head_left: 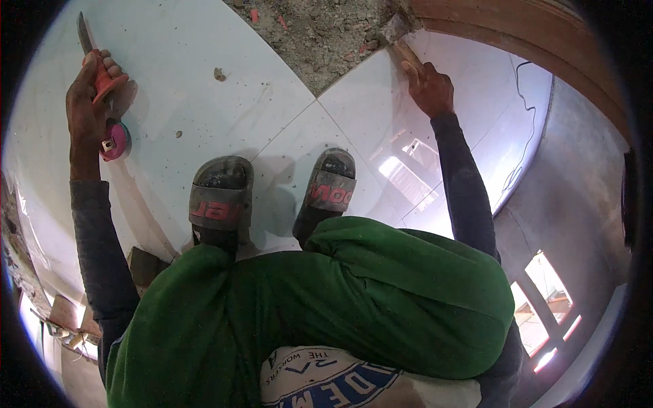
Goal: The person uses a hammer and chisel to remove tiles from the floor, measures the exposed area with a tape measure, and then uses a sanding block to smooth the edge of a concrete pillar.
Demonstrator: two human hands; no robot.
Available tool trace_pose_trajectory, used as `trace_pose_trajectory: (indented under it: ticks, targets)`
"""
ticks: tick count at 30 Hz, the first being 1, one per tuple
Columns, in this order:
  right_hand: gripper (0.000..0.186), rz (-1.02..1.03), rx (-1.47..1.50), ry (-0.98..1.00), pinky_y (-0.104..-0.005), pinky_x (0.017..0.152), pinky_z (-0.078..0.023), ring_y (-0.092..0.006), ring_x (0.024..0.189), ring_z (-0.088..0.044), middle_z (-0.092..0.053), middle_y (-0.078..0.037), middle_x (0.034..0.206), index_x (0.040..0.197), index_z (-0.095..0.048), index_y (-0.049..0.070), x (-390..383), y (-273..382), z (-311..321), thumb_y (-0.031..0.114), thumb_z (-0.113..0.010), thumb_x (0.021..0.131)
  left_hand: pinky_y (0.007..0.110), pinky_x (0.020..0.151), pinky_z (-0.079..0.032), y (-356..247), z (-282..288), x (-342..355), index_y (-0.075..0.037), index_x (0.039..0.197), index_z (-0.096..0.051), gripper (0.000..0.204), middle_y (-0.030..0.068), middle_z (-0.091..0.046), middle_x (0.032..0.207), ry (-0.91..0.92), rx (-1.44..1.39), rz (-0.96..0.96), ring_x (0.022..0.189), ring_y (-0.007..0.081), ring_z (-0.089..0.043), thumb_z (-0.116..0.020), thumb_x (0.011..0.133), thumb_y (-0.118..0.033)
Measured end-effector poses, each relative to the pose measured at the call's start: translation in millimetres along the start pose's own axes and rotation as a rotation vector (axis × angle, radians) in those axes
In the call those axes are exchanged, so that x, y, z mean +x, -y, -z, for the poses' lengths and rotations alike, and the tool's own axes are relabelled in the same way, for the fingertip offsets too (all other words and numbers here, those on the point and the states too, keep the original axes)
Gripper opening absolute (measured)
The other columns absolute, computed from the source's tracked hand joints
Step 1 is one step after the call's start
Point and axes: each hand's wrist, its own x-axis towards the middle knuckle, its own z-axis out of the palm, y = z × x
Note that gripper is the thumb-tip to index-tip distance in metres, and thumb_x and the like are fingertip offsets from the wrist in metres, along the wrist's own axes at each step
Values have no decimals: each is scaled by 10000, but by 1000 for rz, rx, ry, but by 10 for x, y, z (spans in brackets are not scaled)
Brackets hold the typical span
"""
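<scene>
My left hand (pixel 85 88) is closed round the orange handle of a chisel (pixel 84 32) with a flared guard. Its dark metal end points up and away, above the pale tiles at the far left. Beside my left wrist is a round pink tape measure (pixel 117 141). At the far right my right hand (pixel 431 90) grips the wooden handle of a hammer (pixel 407 52). The hammer's head (pixel 396 28) is at the edge of a patch of bare rubble (pixel 320 41), next to a tile corner; whether it touches the ground I cannot tell.
Glossy white tiles (pixel 272 183) spread round my sandals (pixel 221 197), with small crumbs of debris (pixel 219 74) on them. A brown wooden edge (pixel 517 27) curves along the far right. A thin cable (pixel 527 102) trails by the grey wall (pixel 564 177). A block (pixel 144 266) lies near my left knee.
</scene>
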Motion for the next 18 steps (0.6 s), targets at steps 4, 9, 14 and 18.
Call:
trace_pose_trajectory:
  ticks: [4,9,14,18]
  targets:
    - [451,27,189,38,-518,667,-586,-396,691,-719,-686,-222,724,947,-656,55,-65,-41,20,504,-655,983,319,879,-595,181,27,49,20,1265,-567,384,64,-645,1039,40,-16,-1,956,168,-673,-583,1090,-321]
    - [519,-147,191,86,-549,673,-563,-446,699,-703,-677,-230,679,952,-653,37,49,-90,-29,555,-631,992,324,889,-588,73,13,34,33,1295,-558,406,73,-650,1072,12,-4,8,971,168,-665,-577,1094,-319]
    - [549,-37,197,87,-541,719,-562,-462,716,-693,-686,-235,712,966,-655,30,65,-112,30,572,-581,1014,327,879,-579,116,-13,15,7,1280,-559,364,55,-633,1046,1,-34,19,959,167,-651,-584,1094,-306]
    - [570,-82,255,143,-546,794,-559,-446,797,-708,-703,-256,794,1000,-669,19,85,25,116,568,-523,1041,320,891,-587,1,47,-4,35,1293,-553,408,71,-640,1068,4,19,20,977,170,-666,-590,1089,-316]
